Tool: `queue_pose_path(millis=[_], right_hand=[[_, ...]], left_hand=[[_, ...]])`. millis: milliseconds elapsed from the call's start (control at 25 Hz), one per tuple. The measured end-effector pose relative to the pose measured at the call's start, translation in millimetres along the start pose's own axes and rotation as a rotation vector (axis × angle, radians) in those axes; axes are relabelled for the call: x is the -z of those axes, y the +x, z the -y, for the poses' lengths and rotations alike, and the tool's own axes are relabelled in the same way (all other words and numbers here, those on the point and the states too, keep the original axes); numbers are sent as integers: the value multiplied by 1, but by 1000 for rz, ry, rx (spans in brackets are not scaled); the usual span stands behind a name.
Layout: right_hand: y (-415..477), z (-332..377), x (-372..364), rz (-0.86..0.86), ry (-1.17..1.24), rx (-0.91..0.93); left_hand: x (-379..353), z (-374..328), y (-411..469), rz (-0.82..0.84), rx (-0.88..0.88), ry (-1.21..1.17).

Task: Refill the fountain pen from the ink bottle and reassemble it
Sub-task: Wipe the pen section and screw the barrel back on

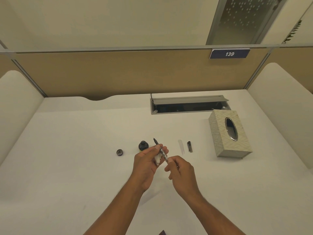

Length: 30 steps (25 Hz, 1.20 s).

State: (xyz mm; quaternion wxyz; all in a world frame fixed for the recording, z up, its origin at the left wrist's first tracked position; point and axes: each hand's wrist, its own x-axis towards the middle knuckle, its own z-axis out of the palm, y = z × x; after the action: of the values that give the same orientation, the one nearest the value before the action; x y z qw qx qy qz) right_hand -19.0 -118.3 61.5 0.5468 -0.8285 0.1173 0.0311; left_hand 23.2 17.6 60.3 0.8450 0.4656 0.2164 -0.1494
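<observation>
Black and slim, the fountain pen (160, 150) looks light, rigid and slippery; it is held just right of the open ink bottle (143, 145), nib up, left hand (148, 162) fingers closed round its middle with a tissue wad, right hand (179, 168) fingers pinching its lower end; the nib is best left untouched

pen (160, 150) midsection hidden by fingers (158, 147)
</observation>
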Motion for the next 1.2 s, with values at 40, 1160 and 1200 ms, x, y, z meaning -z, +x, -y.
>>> queue_pose_path(millis=[40,1160,1200], right_hand=[[0,1,0,7,25,3],[0,9,2,50,155,-148],[-1,9,3,52,154,-148]], left_hand=[[0,0,0,2,1,8],[-1,-1,-1,25,4,28],[-1,-1,0,25,4,28]])
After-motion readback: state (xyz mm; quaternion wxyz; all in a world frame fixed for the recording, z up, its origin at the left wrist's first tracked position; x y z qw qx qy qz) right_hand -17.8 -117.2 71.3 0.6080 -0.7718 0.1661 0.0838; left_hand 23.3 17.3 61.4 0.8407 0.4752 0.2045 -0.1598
